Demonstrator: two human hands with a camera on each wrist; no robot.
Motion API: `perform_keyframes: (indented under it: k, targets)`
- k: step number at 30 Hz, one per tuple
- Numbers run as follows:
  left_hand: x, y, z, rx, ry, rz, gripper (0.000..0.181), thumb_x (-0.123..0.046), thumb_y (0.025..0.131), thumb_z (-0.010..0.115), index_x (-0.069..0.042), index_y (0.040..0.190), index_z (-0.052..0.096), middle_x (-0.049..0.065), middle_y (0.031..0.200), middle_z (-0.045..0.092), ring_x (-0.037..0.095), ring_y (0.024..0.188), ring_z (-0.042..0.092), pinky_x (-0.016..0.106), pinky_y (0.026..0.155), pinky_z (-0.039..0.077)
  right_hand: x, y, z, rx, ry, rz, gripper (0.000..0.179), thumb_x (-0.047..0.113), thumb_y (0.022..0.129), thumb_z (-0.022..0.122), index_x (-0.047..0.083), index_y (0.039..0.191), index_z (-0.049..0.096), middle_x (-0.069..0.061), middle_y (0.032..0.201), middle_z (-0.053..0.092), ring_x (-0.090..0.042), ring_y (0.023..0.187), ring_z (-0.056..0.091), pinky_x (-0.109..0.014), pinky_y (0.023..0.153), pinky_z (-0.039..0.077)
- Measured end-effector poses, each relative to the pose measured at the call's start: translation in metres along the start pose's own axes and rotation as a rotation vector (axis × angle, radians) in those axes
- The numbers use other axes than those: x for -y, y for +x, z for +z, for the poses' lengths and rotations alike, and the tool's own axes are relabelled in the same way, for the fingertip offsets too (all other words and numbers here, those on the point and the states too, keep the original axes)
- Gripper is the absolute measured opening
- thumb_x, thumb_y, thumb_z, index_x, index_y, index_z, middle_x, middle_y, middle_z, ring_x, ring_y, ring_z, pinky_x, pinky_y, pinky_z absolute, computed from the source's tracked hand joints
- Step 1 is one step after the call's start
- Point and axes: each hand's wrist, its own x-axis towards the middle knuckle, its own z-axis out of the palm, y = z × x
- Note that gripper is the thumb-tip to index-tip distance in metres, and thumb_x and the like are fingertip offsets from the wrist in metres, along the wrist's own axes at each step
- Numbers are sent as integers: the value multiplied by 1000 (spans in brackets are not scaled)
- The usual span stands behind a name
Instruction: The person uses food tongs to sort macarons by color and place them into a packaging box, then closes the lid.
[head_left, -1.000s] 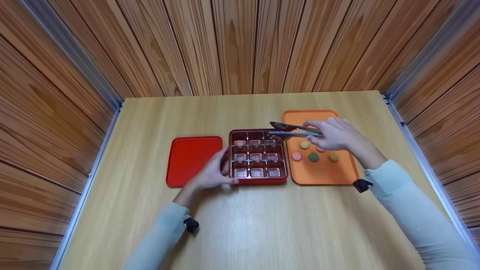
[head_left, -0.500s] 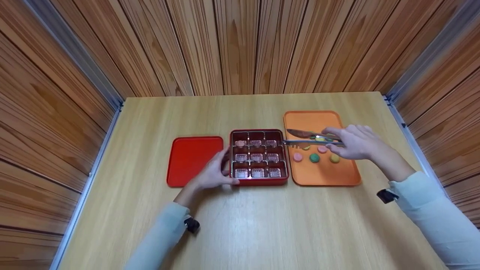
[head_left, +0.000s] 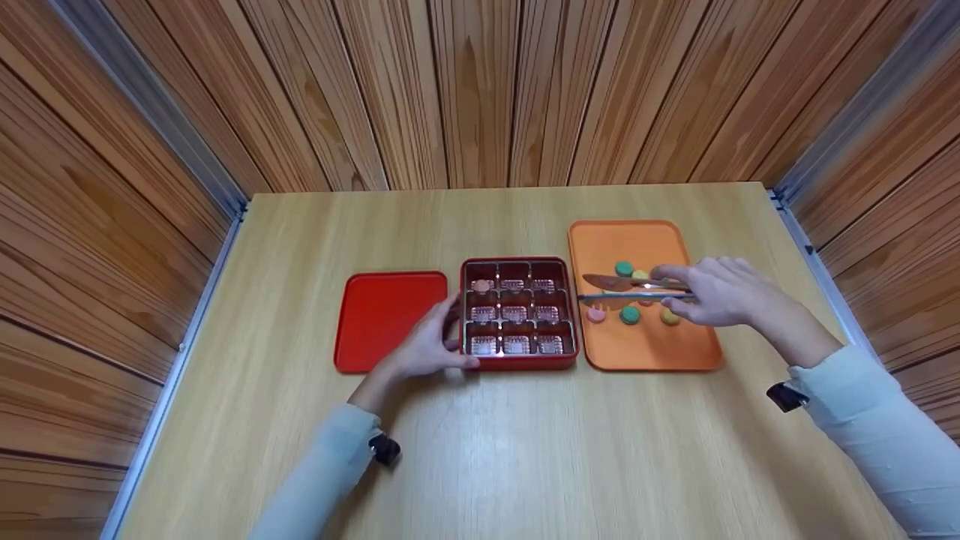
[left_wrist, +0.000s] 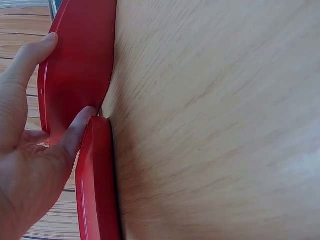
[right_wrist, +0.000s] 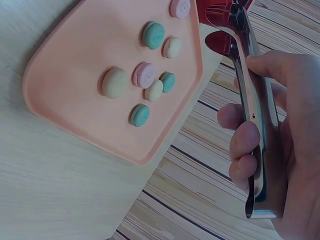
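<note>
My left hand (head_left: 427,345) grips the near left corner of a red compartment box (head_left: 525,363), thumb on the front and fingers along the left side. A pinkish macaron (head_left: 481,286) sits in the box's far left compartment; the other compartments hold nothing. My right hand (head_left: 726,292) holds metal tongs (right_wrist: 262,115), their two tips spread with nothing between them. In the head view the tongs overlap the orange tray (head_left: 652,354). On it lie several macarons, among them a green macaron (head_left: 630,315), a pink macaron (head_left: 596,315) and a yellow macaron (head_left: 670,318). The tongs partly hide some.
A shallow red lid (head_left: 386,322) lies left of the box, partly behind my left hand. The orange tray stands close by the box's right side. Wooden panel walls (head_left: 480,97) rise behind and beside the table (head_left: 510,450).
My right hand has moved the tongs right and toward me, from over the box's far right corner to over the tray. The left hand stays on the box.
</note>
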Motion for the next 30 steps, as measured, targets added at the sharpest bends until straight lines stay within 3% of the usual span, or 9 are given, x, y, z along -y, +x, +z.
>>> perform_keyframes:
  k: [8, 17, 30]
  targets:
    - [-1, -1, -1, 5, 11, 1, 126, -23, 85, 100, -3, 180, 19, 25, 177, 41, 42, 168, 38, 63, 144, 23, -2, 1, 8, 45, -15, 18, 53, 37, 106, 71, 13, 154, 66, 7, 62, 32, -12, 51, 27, -24, 50, 20]
    - [-1, 0, 0, 2, 1, 0, 126, -22, 86, 100, -2, 180, 18, 27, 177, 40, 43, 168, 39, 63, 144, 23, -9, 6, 17, 69, 31, 16, 48, 37, 106, 72, 14, 148, 69, 7, 63, 41, -13, 52, 31, -25, 51, 22]
    - [1, 0, 0, 1, 10, -6, 128, -23, 85, 100, -4, 180, 17, 24, 178, 41, 41, 169, 37, 62, 145, 21, -16, 6, 23, 95, 57, 0, 43, 36, 107, 73, 15, 146, 70, 5, 67, 44, -14, 53, 33, -27, 52, 25]
